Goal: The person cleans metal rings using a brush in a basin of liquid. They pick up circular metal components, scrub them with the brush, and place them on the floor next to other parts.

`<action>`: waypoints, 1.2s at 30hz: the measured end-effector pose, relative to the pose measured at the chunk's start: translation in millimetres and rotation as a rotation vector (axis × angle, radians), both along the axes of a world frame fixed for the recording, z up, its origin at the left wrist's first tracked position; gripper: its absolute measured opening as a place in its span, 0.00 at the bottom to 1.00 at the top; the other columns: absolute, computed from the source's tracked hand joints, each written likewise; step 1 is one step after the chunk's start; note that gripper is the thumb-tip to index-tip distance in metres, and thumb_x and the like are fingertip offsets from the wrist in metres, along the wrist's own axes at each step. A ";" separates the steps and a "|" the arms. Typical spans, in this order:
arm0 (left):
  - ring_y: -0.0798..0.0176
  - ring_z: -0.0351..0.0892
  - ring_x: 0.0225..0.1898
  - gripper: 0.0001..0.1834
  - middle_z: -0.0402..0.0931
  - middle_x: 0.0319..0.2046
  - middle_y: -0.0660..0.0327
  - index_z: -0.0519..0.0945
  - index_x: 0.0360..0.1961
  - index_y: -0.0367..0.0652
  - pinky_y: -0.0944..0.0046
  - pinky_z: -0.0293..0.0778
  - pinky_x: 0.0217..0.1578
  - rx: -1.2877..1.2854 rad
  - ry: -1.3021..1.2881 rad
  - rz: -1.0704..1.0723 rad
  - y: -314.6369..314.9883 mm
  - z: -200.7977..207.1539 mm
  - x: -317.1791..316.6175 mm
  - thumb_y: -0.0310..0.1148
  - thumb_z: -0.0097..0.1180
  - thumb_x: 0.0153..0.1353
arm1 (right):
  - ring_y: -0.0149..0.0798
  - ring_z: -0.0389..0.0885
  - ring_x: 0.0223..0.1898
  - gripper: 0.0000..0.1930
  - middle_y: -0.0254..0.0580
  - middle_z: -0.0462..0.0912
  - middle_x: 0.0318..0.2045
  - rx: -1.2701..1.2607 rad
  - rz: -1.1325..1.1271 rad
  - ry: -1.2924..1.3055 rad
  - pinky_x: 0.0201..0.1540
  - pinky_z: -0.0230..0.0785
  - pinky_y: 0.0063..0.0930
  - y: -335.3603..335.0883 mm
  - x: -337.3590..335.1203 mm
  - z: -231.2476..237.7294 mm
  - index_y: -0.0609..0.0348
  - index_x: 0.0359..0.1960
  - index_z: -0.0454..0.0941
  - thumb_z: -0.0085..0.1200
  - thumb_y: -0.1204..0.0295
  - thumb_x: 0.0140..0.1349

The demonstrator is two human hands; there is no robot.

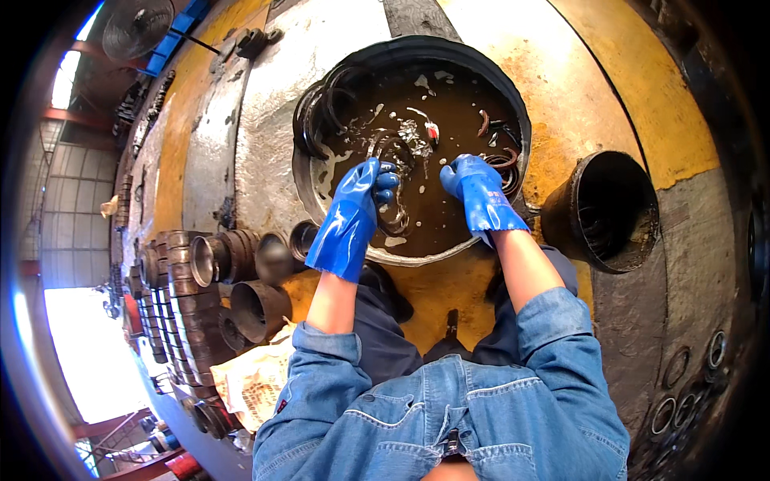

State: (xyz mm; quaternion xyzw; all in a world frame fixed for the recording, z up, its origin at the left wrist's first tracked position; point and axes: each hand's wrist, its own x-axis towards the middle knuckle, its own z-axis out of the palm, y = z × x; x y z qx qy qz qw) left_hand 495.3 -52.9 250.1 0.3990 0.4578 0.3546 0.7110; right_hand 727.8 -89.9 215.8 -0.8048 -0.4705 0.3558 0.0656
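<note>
A wide, dark round tub (523,112) of murky brown liquid stands before me, with pale foam on the surface. Over its near left part, my left hand (362,191), in a long blue rubber glove, curls its fingers round a wet dark ring (403,152). My right hand (473,186), gloved alike, is closed above the right side of the liquid. Whatever it may hold is hidden. Between and beyond the hands lies a small red and white object (433,131). Dark rings (308,120) lean on the tub's left rim, and reddish-brown rings (505,159) sit inside at the right.
An open, grimy metal cylinder (568,210) lies to the tub's right. Stacked metal rings and sleeves (180,276) crowd the left, beside a crumpled tan sack (255,381). Several loose rings (664,415) rest at lower right. A large fan (138,28) stands far left.
</note>
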 end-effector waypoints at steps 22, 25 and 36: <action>0.66 0.83 0.45 0.16 0.86 0.46 0.60 0.80 0.54 0.43 0.62 0.75 0.49 -0.052 0.195 0.052 8.4 -45.4 -68.6 0.40 0.60 0.70 | 0.51 0.84 0.61 0.24 0.51 0.85 0.58 -0.081 0.141 -0.259 0.61 0.79 0.45 97.6 -41.5 -43.4 0.54 0.54 0.87 0.68 0.59 0.56; 0.67 0.83 0.45 0.19 0.85 0.46 0.62 0.79 0.58 0.42 0.64 0.75 0.47 -0.037 0.126 0.025 7.7 -49.7 -71.4 0.39 0.60 0.70 | 0.57 0.87 0.52 0.23 0.61 0.87 0.50 0.120 0.068 -0.024 0.57 0.78 0.43 82.6 -16.2 -61.8 0.64 0.48 0.87 0.65 0.58 0.56; 0.73 0.72 0.33 0.11 0.80 0.31 0.68 0.86 0.44 0.38 0.70 0.67 0.36 0.194 0.055 -0.121 -3.7 -38.7 -61.4 0.26 0.59 0.60 | 0.31 0.87 0.41 0.13 0.43 0.90 0.43 0.818 -0.288 1.129 0.43 0.83 0.27 -2.7 -55.1 56.6 0.66 0.51 0.84 0.65 0.73 0.69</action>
